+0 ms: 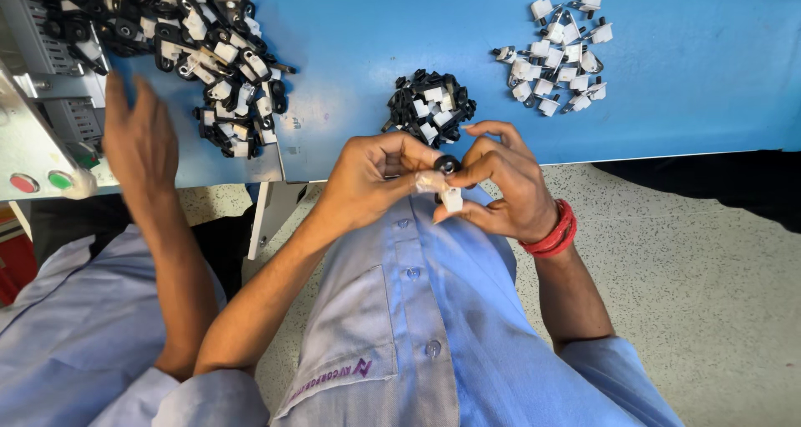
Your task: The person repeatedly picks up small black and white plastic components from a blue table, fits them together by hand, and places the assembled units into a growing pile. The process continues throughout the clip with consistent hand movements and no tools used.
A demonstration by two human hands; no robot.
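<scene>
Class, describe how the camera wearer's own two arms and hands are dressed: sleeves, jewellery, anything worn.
Both arms come out of short sleeves of a light blue buttoned shirt. The forearms are bare. The left hand wears no glove, ring or band that shows. The right hand is also ungloved, and its wrist carries a bundle of red thread bands.

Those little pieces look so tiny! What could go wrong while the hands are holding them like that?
The left hand and right hand pinch a black ring and a white clip in the air past the table edge, so a slip could drop them on the floor. A co-worker's hand reaches beside the big pile and might nudge parts off.
</scene>
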